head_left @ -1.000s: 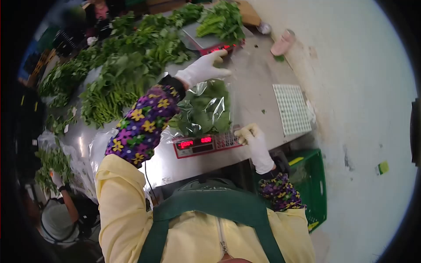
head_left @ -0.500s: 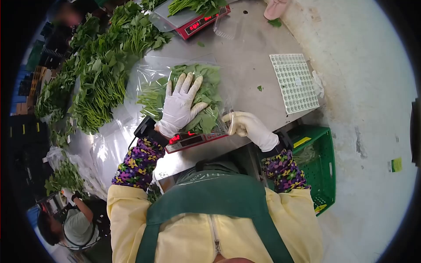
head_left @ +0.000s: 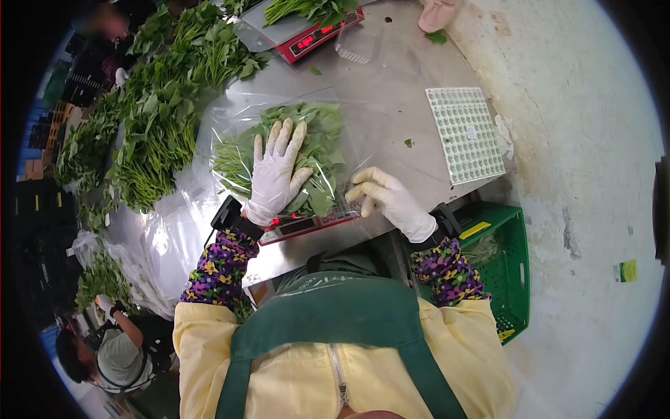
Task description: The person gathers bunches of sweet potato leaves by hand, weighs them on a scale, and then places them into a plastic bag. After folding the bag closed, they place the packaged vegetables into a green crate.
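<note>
A clear plastic bag (head_left: 234, 122) filled with leafy green stems (head_left: 322, 126) lies over a red scale (head_left: 307, 227) at the table's near edge. My left hand (head_left: 276, 181), in a white glove, presses flat on the bag with its fingers spread, so the leaves beneath it are hidden. At the bag's right end is my gloved right hand (head_left: 394, 202), its fingers loosely bent and apart, the tips right by the plastic edge. Part of the scale's red-lit display shows below my left wrist.
Piles of leafy greens (head_left: 157, 133) cover the table's left side. A second red scale (head_left: 317, 38) holding greens stands at the back. A sticker sheet (head_left: 466, 133) lies at right, above a green crate (head_left: 513, 265). A co-worker (head_left: 122, 356) is at lower left.
My right hand has loosened from its pinch at the bag's right edge, its fingers now apart. My left hand and the bag appear slightly farther left, the left hand still flat on it.
</note>
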Demonstrator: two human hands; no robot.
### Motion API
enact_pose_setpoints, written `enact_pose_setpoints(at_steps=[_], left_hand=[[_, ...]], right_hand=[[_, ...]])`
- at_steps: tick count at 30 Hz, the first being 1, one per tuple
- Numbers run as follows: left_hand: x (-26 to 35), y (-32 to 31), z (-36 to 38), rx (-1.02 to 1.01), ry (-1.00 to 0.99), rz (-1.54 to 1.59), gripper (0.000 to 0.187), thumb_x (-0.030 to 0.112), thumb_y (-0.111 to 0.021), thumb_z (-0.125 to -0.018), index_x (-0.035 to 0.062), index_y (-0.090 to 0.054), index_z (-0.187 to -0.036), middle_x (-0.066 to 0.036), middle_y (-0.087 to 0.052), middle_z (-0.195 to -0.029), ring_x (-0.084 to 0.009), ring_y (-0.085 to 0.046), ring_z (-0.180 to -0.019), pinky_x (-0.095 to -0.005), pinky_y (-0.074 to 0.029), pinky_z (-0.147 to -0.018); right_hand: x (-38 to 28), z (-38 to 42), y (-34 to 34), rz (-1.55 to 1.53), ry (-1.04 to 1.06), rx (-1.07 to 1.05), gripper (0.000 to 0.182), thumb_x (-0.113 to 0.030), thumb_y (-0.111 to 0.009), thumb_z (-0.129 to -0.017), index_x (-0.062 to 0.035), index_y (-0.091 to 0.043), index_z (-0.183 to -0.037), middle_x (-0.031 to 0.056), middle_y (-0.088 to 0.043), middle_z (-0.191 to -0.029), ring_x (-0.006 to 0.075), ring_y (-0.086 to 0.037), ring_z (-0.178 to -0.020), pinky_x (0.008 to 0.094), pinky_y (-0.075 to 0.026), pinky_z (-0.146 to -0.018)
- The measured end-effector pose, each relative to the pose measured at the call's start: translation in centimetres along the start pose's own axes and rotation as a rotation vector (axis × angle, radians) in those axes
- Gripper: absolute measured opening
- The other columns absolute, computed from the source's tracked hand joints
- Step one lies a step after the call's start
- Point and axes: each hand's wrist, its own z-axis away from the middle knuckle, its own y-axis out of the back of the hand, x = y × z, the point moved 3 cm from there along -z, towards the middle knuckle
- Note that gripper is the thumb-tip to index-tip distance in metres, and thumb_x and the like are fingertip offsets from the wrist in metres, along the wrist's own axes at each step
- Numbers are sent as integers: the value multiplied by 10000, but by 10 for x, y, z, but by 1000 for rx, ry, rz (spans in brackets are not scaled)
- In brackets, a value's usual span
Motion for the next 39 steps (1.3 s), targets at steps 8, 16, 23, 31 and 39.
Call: enact_pose_setpoints(at_steps=[8, 16, 23, 31, 39], left_hand=[[-6, 4, 6, 117, 28, 197, 789, 490, -529, -881, 165, -230, -1534, -162, -229, -1562, -377, -215, -1433, -579, -118, -1143], [6, -3, -1, 20, 74, -61, 758, 505, -501, -902, 154, -255, -1527, -159, -271, -1542, -366, -235, -1425, -547, -129, -1146], [5, -4, -1, 19, 93, -51, 754, 438, -554, -885, 163, -263, -1524, -160, -288, -1532, -364, -241, -1423, -557, -145, -1142], [5, -4, -1, 41, 88, -39, 752, 411, -573, -877, 176, -268, -1523, -154, -298, -1530, -365, -254, -1418, -559, -149, -1141], [8, -4, -3, 50, 97, -58, 777, 427, -617, -848, 195, -288, -1512, -164, -338, -1506, -380, -306, -1387, -579, -191, -1123]], right_hand=[[-3, -4, -3, -196, -101, -49, 292, -293, -528, -990, -31, -609, -1092, 48, -668, -800, 69, -548, -596, 213, -433, -540], [-44, 14, -36, 937, 1021, 370, 110, -98, -606, -915, -47, -671, -989, 65, -644, -752, 117, -589, -668, 243, -484, -651], [-22, 9, -6, 245, 406, 232, 145, -39, -554, -941, -11, -645, -1049, 36, -665, -822, 94, -607, -752, 243, -507, -691], [-26, 6, -13, -135, 139, 108, 187, -44, -483, -965, 3, -614, -1090, 49, -645, -923, 94, -620, -745, 226, -514, -640], [-30, -19, -19, 209, 37, -47, 244, -152, -555, -969, -25, -612, -1169, 18, -601, -774, 51, -522, -574, 184, -405, -482]])
